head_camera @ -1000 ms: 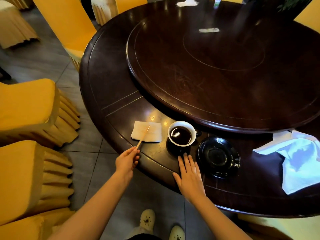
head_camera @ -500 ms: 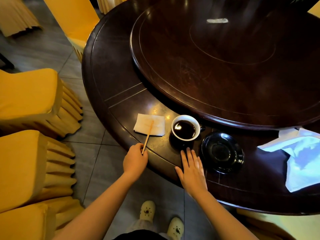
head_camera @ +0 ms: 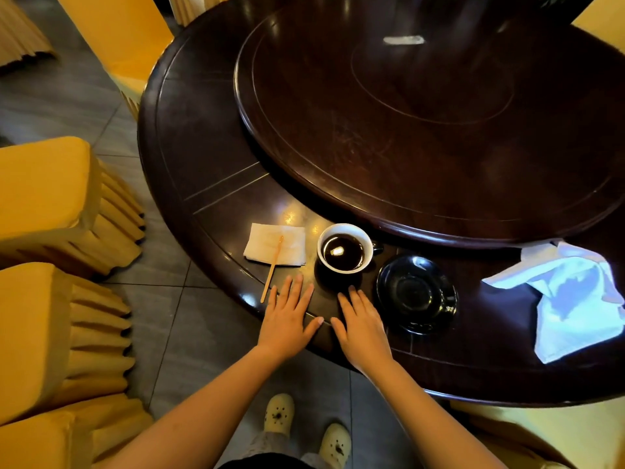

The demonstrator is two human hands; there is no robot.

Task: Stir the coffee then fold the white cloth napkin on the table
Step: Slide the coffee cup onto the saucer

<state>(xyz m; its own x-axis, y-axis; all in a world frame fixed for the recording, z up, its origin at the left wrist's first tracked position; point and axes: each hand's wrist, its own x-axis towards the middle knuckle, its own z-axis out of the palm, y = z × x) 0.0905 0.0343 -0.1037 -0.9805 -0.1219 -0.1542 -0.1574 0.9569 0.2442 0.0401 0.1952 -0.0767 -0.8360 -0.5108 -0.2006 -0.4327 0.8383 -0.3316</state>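
While both hands lie flat and empty on the table [head_camera: 203, 137] edge, fingers spread and gripping nothing, the risks sit close around them. The left hand [head_camera: 287, 316] rests just beside the lower end of the wooden stirrer [head_camera: 272, 269], whose upper end lies across a small paper napkin [head_camera: 274, 244]; the right hand [head_camera: 362, 324] rests just in front of the coffee cup [head_camera: 345, 248], its fingertips near the cup's dark base. The cup looks well filled (the coffee reflects a light), so a careless reach could knock it and spill toward the black saucer [head_camera: 416, 294] or off the rim. The stirrer's end is near the table edge and could roll or be brushed off. The white cloth napkin [head_camera: 571, 299] lies crumpled well apart to the right; reaching for it across cup and saucer risks dragging a forearm into them.
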